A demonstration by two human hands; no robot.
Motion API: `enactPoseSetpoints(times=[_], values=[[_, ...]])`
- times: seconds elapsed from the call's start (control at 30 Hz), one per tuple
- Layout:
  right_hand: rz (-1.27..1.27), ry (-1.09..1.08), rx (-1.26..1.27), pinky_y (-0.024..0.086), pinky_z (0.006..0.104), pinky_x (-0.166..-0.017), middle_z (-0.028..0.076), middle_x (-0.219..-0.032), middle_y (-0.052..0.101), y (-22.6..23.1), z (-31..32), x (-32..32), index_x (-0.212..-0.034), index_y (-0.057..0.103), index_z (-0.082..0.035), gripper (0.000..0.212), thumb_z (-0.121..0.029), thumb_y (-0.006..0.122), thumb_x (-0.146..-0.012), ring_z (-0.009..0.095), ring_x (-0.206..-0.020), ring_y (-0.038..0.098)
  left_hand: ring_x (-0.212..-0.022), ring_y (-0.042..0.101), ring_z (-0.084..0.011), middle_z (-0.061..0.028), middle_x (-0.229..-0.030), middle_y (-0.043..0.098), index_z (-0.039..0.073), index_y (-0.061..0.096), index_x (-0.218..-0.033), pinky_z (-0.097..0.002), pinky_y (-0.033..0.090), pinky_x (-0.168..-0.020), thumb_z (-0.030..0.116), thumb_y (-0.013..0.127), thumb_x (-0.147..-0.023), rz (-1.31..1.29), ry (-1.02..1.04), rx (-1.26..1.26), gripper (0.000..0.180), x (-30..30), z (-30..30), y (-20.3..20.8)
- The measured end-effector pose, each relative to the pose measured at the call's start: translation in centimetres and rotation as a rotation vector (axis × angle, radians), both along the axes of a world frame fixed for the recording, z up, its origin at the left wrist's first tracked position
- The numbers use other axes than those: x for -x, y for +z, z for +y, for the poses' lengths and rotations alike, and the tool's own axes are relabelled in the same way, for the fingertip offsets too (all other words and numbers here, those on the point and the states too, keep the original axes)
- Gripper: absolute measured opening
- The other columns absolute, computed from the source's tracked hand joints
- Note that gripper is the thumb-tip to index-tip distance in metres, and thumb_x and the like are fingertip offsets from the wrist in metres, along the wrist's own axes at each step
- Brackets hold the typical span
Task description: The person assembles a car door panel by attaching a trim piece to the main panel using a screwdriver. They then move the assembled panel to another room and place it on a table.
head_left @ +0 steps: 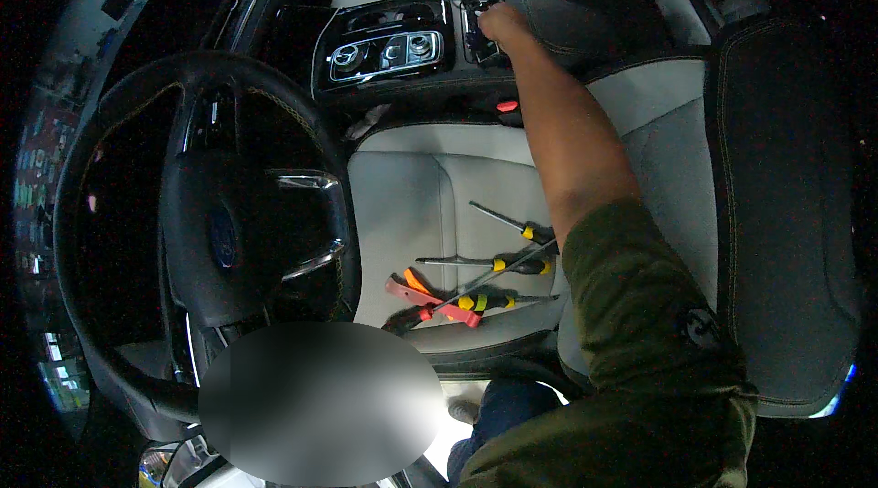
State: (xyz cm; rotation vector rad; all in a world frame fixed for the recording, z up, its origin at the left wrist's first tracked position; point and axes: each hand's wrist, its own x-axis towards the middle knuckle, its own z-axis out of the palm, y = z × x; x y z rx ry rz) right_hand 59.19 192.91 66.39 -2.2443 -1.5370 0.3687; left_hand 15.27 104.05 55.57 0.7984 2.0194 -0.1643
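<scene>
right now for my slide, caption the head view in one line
A right hand at a car's center console, with screwdrivers lying on the gray seat nearby.

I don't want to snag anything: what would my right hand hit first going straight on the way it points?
Your right hand would likely meet the dark wiry part on the console first; depth is unclear, and they may already touch.

right grip point(503, 23): contents unclear | steering wheel point(206, 223): partly hidden (blurred oval point(320, 404))
</scene>
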Motion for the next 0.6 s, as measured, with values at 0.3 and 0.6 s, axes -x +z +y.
enactPoseSetpoints(times=[0.3,0.6], values=[[-0.163,0.094,-0.251,0.050,0.0410,-0.081,0.017,-0.104,0.064,5.5,-2.8,0.4,-0.097,0.068,-0.003,0.033,-0.028,0.061,-0.077,0.031,-0.096,0.063,-0.096,0.057,-0.0352,-0.0197,-0.113,0.056,0.001,0.048,-0.122,-0.0447,0.046,-0.083,0.029,0.062,-0.082,0.052,-0.118,-0.087,0.051,2.7,-9.8,-1.0],[0.219,0.769,0.244,0.045,0.0390,-0.088,0.014,-0.110,0.062,-0.8,-24.3,9.1,-0.114,0.059,-0.009,0.062,-0.048,0.072,-0.068,0.028,-0.100,0.059,-0.083,0.061,-0.0349,-0.0165,-0.081,0.067,-0.002,0.062,-0.085,-0.0411,0.042,-0.083,0.017,0.065,-0.078,-0.094,-0.192,-0.172,0.021,-1.5,-4.0,6.0]])
